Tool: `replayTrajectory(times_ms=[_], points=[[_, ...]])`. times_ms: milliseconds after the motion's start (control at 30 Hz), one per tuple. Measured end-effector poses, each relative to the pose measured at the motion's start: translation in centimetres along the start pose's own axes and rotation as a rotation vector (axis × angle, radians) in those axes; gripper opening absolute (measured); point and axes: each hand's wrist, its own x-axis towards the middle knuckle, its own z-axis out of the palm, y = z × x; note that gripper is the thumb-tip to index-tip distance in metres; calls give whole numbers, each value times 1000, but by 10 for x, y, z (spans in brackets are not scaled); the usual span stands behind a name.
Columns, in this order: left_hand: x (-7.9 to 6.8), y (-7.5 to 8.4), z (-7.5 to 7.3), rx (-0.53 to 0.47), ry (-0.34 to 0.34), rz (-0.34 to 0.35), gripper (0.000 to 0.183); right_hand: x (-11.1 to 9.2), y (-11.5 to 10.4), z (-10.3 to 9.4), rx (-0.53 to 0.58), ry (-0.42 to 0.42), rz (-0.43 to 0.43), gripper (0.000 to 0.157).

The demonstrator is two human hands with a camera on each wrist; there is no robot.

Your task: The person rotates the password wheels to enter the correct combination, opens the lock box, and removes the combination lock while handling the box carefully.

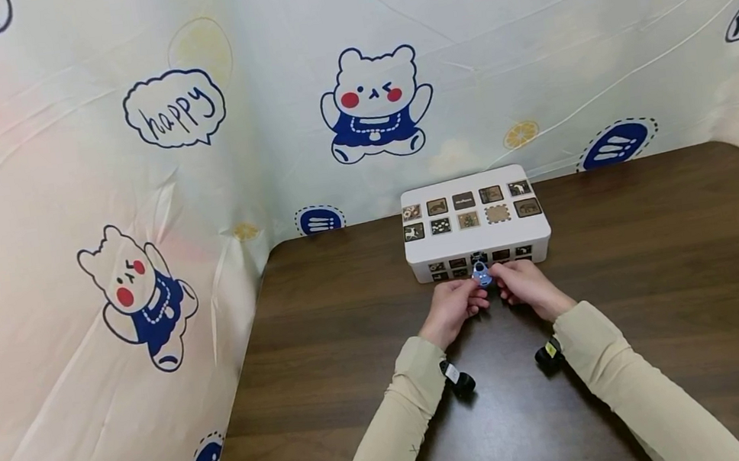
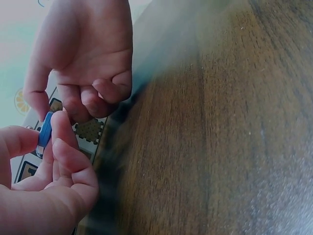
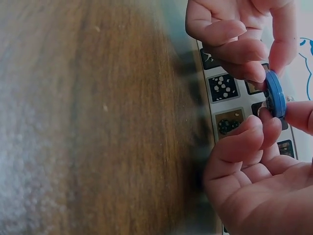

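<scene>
A small, flat blue padlock (image 1: 482,275) with a rounded body is at the front of a white box (image 1: 482,245) printed with small dark and brown pictures. My left hand (image 1: 454,308) pinches one side of the padlock between thumb and forefinger. From the other side, my right hand (image 1: 530,288) pinches it with thumb and forefinger. Both wrist views show the blue padlock (image 2: 45,129) edge-on between the fingertips of the two hands. Whether its shackle passes through the box's clasp cannot be made out.
The box stands on a dark brown wooden table (image 1: 326,328), near its back edge. Behind and to the left hangs a pale curtain (image 1: 286,117) with cartoon bears. A small black camera (image 1: 458,379) is strapped at the left wrist, another (image 1: 549,357) at the right.
</scene>
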Motion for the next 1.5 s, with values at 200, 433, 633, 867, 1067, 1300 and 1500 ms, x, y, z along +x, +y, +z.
replayTrajectory(times_ms=[200, 433, 633, 867, 1067, 1300, 1500], points=[[-1, 0, 0, 1, -1, -1, 19, 2, 2, 1, -28, 4, 4, 31], [-3, 2, 1, -3, 2, -5, 19, 1, 2, 1, -64, 12, -14, 32], [0, 0, 1, -7, 10, -10, 18, -1, 0, 1, -67, 10, -26, 32], [0, 1, 1, -2, 8, -12, 17, -1, -1, 0, -53, 14, -21, 29], [1, 1, 1, -2, 8, -9, 17, 0, -1, 0, -41, 14, -26, 28], [1, 0, 1, -7, 6, -11, 16, 0, -1, 1, -64, 21, -24, 30], [1, 0, 1, -8, 3, -17, 16, -1, 0, 1, -89, 17, -22, 32]])
